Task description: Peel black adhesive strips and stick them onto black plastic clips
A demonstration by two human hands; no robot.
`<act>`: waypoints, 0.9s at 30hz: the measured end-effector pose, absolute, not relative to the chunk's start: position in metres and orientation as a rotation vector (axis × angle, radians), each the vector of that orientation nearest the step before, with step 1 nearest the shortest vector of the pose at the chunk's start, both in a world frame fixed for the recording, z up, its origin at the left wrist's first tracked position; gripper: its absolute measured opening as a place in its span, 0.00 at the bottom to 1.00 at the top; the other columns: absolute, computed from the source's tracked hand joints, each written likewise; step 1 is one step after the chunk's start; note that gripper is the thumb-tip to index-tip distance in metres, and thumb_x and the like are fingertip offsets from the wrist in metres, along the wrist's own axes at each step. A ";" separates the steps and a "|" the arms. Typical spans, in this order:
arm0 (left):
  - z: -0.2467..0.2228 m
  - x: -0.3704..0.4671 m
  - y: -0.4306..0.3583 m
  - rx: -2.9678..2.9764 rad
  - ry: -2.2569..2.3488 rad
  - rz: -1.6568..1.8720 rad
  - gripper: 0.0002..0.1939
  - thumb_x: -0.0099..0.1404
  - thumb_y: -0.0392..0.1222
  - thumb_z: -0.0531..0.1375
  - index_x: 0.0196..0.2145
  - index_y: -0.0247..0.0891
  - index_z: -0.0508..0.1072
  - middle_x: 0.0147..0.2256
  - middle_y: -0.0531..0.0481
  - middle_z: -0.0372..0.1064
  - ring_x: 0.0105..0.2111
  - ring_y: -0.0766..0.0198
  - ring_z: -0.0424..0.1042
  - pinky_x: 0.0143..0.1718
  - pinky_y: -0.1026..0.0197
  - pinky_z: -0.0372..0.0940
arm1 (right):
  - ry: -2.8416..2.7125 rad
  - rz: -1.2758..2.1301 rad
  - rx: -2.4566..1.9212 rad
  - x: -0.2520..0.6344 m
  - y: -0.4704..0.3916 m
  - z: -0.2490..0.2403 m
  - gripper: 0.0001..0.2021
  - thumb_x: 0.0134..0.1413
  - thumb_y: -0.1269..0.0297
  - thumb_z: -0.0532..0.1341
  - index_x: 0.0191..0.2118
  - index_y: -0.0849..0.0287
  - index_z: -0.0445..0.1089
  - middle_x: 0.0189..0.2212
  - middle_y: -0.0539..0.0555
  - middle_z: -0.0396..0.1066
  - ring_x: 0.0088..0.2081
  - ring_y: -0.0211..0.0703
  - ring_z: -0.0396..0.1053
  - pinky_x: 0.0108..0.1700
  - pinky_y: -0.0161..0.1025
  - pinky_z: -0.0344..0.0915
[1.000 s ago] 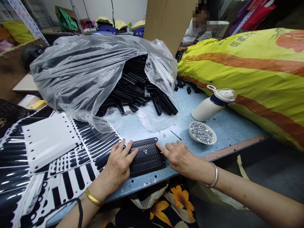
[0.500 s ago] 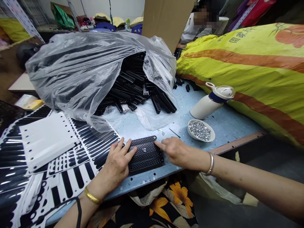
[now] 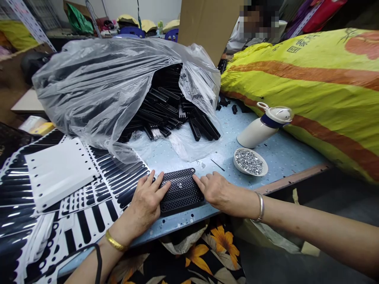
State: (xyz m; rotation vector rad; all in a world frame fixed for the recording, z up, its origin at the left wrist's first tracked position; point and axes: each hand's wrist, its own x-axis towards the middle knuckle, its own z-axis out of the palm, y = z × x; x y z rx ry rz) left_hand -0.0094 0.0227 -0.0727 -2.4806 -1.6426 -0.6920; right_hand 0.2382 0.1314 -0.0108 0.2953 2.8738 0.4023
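Note:
Several black strips with a mesh-patterned top point(image 3: 180, 195) lie side by side on the blue table in front of me. A few tiny silvery pieces point(image 3: 179, 185) rest on their middle. My left hand point(image 3: 148, 199) lies over the strips' left end, fingers spread and flat. At the right end, my right hand point(image 3: 217, 192) touches a strip with its stretched index finger. Its other fingers are curled in, hiding whatever they may hold. A white bowl point(image 3: 242, 169) full of small silvery metal pieces stands to the right of that hand.
Behind the strips, a clear plastic bag point(image 3: 97, 86) spills many black pieces point(image 3: 161, 108). A white bottle point(image 3: 254, 133) stands beyond the bowl, near a large yellow sack point(image 3: 310, 94). Printed sheets point(image 3: 97, 197) and a white stack point(image 3: 60, 173) cover the left. A thin dark rod point(image 3: 217, 165) lies by the bowl.
My right hand has shifted slightly, its index finger still at the strips' right end. My left hand has stayed in place.

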 end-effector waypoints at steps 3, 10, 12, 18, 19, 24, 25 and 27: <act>-0.073 -0.010 0.022 -2.487 -1.629 -0.685 0.31 0.55 0.21 0.51 0.55 0.31 0.72 0.56 0.30 0.68 0.59 0.35 0.64 0.50 0.36 0.64 | 2.920 0.040 0.454 0.241 0.142 -0.012 0.26 0.50 0.83 0.53 0.57 0.74 0.65 0.28 0.57 0.71 0.25 0.42 0.65 0.27 0.38 0.55; -0.071 -0.010 0.023 -2.474 -1.659 -0.686 0.31 0.54 0.22 0.53 0.54 0.33 0.72 0.56 0.30 0.68 0.59 0.34 0.62 0.50 0.35 0.63 | 3.092 -0.295 0.582 0.251 0.142 -0.022 0.26 0.55 0.82 0.50 0.60 0.71 0.61 0.32 0.57 0.73 0.29 0.42 0.68 0.33 0.38 0.63; -0.069 -0.013 0.022 -2.447 -1.680 -0.655 0.30 0.54 0.23 0.53 0.54 0.34 0.73 0.56 0.29 0.67 0.60 0.33 0.61 0.50 0.34 0.63 | 3.158 -0.338 0.647 0.255 0.140 -0.029 0.25 0.57 0.82 0.49 0.61 0.67 0.60 0.31 0.55 0.72 0.30 0.41 0.68 0.34 0.38 0.64; -0.067 -0.028 0.013 -2.433 -1.713 -0.558 0.36 0.47 0.22 0.55 0.55 0.34 0.73 0.57 0.26 0.66 0.60 0.28 0.60 0.49 0.32 0.61 | 3.266 -0.195 0.555 0.262 0.139 -0.054 0.31 0.55 0.83 0.48 0.66 0.70 0.51 0.28 0.52 0.69 0.26 0.40 0.64 0.30 0.37 0.61; -0.068 -0.030 0.011 -2.426 -1.725 -0.548 0.36 0.47 0.22 0.55 0.56 0.34 0.72 0.57 0.27 0.66 0.60 0.29 0.60 0.50 0.32 0.61 | 3.270 -0.197 0.556 0.262 0.139 -0.056 0.32 0.54 0.83 0.48 0.66 0.70 0.50 0.28 0.52 0.69 0.26 0.40 0.64 0.30 0.38 0.61; -0.074 -0.029 0.010 -2.442 -1.730 -0.566 0.36 0.49 0.22 0.54 0.56 0.33 0.70 0.57 0.29 0.67 0.61 0.34 0.61 0.51 0.34 0.62 | 3.280 -0.178 0.562 0.261 0.137 -0.059 0.36 0.49 0.84 0.48 0.68 0.70 0.48 0.28 0.54 0.70 0.27 0.41 0.65 0.30 0.38 0.62; -0.075 -0.028 0.011 -2.461 -1.722 -0.576 0.35 0.49 0.22 0.53 0.56 0.32 0.70 0.57 0.30 0.67 0.61 0.35 0.61 0.51 0.35 0.62 | 3.275 -0.162 0.561 0.261 0.137 -0.060 0.37 0.49 0.84 0.48 0.68 0.70 0.48 0.29 0.54 0.71 0.27 0.42 0.65 0.30 0.38 0.62; -0.076 -0.028 0.013 -2.510 -1.710 -0.587 0.34 0.50 0.22 0.53 0.57 0.30 0.69 0.57 0.30 0.67 0.61 0.37 0.61 0.52 0.35 0.61 | 3.270 -0.120 0.552 0.260 0.137 -0.060 0.37 0.48 0.84 0.48 0.67 0.72 0.49 0.29 0.55 0.71 0.27 0.42 0.65 0.30 0.39 0.63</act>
